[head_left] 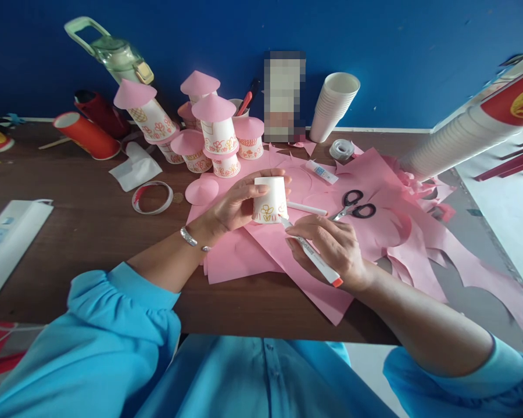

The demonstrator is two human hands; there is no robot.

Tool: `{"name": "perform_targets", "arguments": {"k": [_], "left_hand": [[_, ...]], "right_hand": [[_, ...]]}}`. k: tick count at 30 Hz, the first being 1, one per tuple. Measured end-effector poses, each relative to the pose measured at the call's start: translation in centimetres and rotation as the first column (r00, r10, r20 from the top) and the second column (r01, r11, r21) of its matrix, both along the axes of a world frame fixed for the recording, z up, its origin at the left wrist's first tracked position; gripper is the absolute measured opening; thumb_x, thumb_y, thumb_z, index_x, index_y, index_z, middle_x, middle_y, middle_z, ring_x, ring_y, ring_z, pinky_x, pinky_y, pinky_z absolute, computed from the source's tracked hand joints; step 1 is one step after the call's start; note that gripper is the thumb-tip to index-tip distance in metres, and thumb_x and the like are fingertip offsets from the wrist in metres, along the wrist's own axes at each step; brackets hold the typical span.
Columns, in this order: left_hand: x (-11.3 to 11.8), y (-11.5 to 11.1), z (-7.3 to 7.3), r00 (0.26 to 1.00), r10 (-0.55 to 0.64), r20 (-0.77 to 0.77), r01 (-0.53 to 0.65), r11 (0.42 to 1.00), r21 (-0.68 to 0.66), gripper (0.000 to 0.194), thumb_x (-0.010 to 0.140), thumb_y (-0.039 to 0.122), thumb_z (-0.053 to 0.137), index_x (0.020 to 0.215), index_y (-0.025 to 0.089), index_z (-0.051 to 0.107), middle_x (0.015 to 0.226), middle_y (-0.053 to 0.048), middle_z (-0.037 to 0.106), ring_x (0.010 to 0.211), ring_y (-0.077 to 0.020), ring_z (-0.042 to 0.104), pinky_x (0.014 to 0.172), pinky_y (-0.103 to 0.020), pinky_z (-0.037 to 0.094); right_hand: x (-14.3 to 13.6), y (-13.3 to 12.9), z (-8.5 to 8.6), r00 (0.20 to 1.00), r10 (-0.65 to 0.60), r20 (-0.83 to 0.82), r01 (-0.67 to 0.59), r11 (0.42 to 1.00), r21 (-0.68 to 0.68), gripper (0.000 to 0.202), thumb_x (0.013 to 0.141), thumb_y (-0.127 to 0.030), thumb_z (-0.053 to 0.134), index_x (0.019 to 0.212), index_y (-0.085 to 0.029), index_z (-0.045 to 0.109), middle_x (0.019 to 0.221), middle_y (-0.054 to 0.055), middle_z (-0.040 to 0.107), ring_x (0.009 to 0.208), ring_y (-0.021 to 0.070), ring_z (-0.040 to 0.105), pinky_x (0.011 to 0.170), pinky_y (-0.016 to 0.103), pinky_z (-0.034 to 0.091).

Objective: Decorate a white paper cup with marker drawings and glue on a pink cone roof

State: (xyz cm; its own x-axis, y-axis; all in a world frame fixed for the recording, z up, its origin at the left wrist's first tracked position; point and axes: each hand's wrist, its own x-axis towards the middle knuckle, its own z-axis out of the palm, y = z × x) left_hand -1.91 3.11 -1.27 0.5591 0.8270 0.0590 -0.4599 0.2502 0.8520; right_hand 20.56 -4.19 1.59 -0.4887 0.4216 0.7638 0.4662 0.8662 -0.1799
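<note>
My left hand is wrapped round a white paper cup, held upside down above the pink paper. A yellow flower and short red strokes are drawn near its rim. In my right hand is a white marker with an orange-red end, its tip at the cup's lower right side. Another white marker or cap lies on the paper just behind. Black-handled scissors rest to the right. A small pink cone sits left of the cup.
Decorated cups with pink cone roofs stand at the back. A stack of white cups, clear tape, a glue stick and pink paper scraps lie around. Leftward are a tape roll, tissue and power strip.
</note>
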Motion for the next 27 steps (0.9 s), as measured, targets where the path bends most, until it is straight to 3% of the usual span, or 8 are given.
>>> {"name": "perform_targets", "arguments": {"k": [10,18,24,27], "left_hand": [[0.06,-0.03,0.35,0.999,0.021,0.027,-0.02,0.998,-0.052,0.049,0.086,0.033,0.078,0.132,0.018,0.073,0.138,-0.015,0.074,0.117,-0.0326,0.075,0.084,-0.037,0.062],[0.13,0.24,0.66,0.994,0.054,0.093,-0.039,0.987,-0.156,0.051,0.08,0.035,0.073,0.126,0.013,0.073,0.122,-0.013,0.079,0.113,-0.0305,0.075,0.108,-0.047,0.058],[0.06,0.22,0.8,0.993,0.068,0.1,-0.05,0.984,-0.173,0.051,0.079,0.036,0.07,0.124,0.014,0.073,0.117,-0.012,0.08,0.113,-0.0307,0.075,0.107,-0.049,0.059],[0.01,0.25,0.83,0.992,0.072,0.1,-0.053,0.983,-0.179,0.052,0.078,0.036,0.071,0.125,0.014,0.072,0.117,-0.011,0.079,0.114,-0.0307,0.075,0.104,-0.048,0.061]], "right_hand": [[0.0,-0.23,0.47,0.999,0.034,-0.001,-0.034,0.999,-0.01,0.018,0.096,-0.004,0.063,0.104,-0.02,0.061,0.078,0.0,0.072,0.065,0.0141,0.071,0.054,0.026,0.056],[0.03,-0.38,0.48,0.998,0.041,-0.036,-0.041,0.999,0.021,0.018,0.097,-0.007,0.065,0.11,-0.02,0.063,0.082,0.0,0.073,0.069,0.0143,0.072,0.059,0.026,0.059],[0.45,-0.17,-0.03,0.998,0.044,-0.041,-0.042,0.998,0.038,0.015,0.104,-0.015,0.063,0.119,-0.018,0.065,0.088,0.004,0.07,0.07,0.0147,0.068,0.058,0.027,0.056],[0.74,0.01,-0.22,0.999,-0.019,-0.046,0.018,1.0,-0.022,0.019,0.106,-0.011,0.059,0.123,-0.018,0.065,0.082,0.001,0.068,0.066,0.0127,0.065,0.056,0.025,0.05]]}}
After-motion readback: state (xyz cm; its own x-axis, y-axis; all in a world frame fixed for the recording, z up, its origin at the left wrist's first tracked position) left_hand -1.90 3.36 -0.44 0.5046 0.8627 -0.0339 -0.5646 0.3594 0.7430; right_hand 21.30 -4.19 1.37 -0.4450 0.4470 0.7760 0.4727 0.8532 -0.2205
